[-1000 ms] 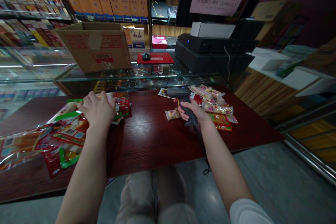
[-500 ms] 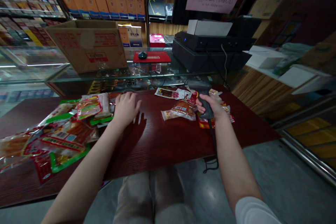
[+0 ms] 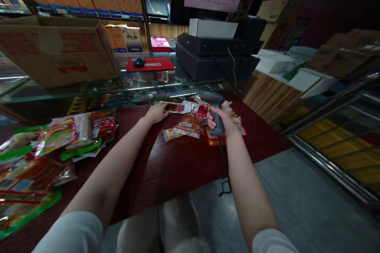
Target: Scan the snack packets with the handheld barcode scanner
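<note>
My right hand (image 3: 221, 120) is wrapped round the grip of a dark handheld barcode scanner (image 3: 218, 114), whose cable hangs past the table edge. The scanner head is above a pile of small snack packets. My left hand (image 3: 156, 113) is at the left end of a narrow dark-and-white snack packet (image 3: 181, 108), thumb and fingers closed over that end and hiding it. Nearer me lies a clear bag of reddish-brown food (image 3: 189, 123). A red-and-yellow packet (image 3: 213, 139) is partly under the scanner hand.
A larger heap of bagged snacks (image 3: 32, 166) covers the table's left side. Behind the dark red table (image 3: 172, 170) is a glass counter with a cardboard box (image 3: 59, 55), a mouse (image 3: 138, 62) on a red mat (image 3: 160, 64), and black till equipment (image 3: 208, 61). A metal rack (image 3: 326, 170) stands right.
My left hand has moved right, from beside the left heap to the narrow snack packet. The view has swung right. My right hand keeps hold of the barcode scanner over the same pile.
</note>
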A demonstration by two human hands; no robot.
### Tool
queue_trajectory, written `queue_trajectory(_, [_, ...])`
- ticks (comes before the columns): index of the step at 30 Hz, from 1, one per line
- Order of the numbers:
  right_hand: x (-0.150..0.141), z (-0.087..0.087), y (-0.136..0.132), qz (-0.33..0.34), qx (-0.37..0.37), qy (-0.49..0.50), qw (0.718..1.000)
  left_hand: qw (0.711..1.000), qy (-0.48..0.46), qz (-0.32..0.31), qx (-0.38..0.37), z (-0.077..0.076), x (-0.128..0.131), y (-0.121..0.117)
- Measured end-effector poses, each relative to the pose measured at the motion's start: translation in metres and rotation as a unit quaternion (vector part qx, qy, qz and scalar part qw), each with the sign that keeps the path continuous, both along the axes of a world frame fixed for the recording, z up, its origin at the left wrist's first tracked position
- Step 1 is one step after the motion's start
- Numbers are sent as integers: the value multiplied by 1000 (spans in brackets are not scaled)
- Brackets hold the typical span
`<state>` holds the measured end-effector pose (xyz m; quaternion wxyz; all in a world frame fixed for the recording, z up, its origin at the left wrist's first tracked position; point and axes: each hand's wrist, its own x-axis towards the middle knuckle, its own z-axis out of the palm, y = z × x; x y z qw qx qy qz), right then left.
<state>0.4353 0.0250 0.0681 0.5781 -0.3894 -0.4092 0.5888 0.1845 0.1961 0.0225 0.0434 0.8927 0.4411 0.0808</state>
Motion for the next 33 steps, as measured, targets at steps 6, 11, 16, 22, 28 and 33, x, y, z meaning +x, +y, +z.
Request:
queue_trajectory(6, [-5, 3, -2, 1, -15, -3, 1000, 993, 105, -1, 52, 11, -9, -4])
queue_trajectory(11, [-7, 3, -2, -4, -9, -12, 1000, 997, 65, 20, -37, 18, -26, -11])
queue_trajectory(16, [-7, 1, -1, 5, -14, -15, 1000, 996, -1, 21, -82, 16, -45, -11])
queue_trajectory(22, [-7, -3, 1, 4, -22, -23, 999, 957, -100, 78, -263, 19, -53, -20])
queue_trajectory(28, [-9, 0, -2, 23, -8, -10, 1000, 829, -374, 120, -398, 24, -73, -67])
queue_trajectory(33, [-20, 8, -8, 67, 17, 17, 997, 644, -634, 58, -423, 37, -97, -103])
